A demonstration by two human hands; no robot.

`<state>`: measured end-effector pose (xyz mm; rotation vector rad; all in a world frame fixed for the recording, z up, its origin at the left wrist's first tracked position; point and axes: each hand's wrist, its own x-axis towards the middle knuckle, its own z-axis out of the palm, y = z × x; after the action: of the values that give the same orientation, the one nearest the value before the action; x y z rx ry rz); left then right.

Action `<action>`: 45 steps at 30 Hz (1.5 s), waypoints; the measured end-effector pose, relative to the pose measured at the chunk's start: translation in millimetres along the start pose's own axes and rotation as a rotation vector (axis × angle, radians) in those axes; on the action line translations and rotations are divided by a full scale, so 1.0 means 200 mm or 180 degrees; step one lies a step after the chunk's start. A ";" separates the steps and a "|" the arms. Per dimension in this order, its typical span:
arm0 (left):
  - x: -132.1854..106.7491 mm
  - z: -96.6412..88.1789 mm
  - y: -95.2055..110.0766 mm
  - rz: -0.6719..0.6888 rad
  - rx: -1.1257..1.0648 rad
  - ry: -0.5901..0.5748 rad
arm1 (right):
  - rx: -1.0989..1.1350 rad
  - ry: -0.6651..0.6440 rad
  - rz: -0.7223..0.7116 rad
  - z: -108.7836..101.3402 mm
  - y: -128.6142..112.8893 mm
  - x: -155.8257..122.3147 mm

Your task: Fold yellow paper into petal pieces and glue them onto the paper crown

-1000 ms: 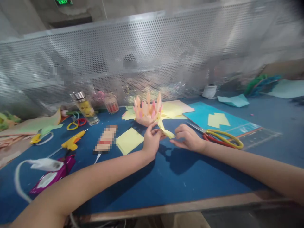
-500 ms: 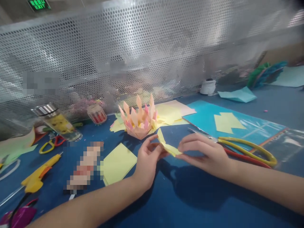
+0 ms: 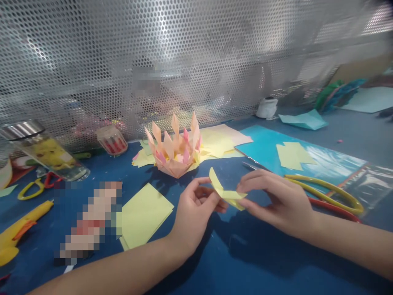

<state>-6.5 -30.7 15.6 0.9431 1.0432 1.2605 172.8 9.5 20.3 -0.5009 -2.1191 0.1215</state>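
The clear jar (image 3: 112,141) holds red pieces; the silver-lidded bottle (image 3: 53,153) shows yellow, inside or printed, I cannot tell. Left hand (image 3: 194,216) and right hand (image 3: 278,201) pinch folded yellow paper (image 3: 231,195) above the blue table (image 3: 215,262), its right end now parted, a single strip half a second ago

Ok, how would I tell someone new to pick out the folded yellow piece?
On the blue tabletop, find the spiky peach paper flower. Nearer the camera and slightly right of it, the left hand and right hand hold the folded yellow piece. The yellow sheets nearby lie flat; this one is creased, with one tip pointing up.
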 end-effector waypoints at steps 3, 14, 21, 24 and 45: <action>0.01 0.00 0.00 -0.0044 0.0057 -0.0004 | -0.0145 -0.0025 -0.0154 0.00 0.00 0.00; 0.00 -0.03 -0.01 -0.0141 -0.0196 -0.0122 | -0.0141 0.0093 -0.0220 0.01 -0.02 0.01; 0.02 -0.02 0.01 -0.0220 -0.0349 -0.0267 | 0.0033 -0.0221 -0.0321 -0.01 -0.02 0.01; 0.02 -0.02 0.01 -0.0236 -0.0371 -0.0332 | 0.0058 -0.0355 -0.0370 -0.02 -0.01 0.01; 0.06 -0.04 0.01 -0.0538 -0.0406 -0.0101 | 0.0352 -0.0671 -0.0273 -0.04 0.02 0.01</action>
<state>-14.8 -19.2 13.7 0.7592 0.9845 1.1541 178.9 14.1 24.9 -0.3434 -2.3208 0.2506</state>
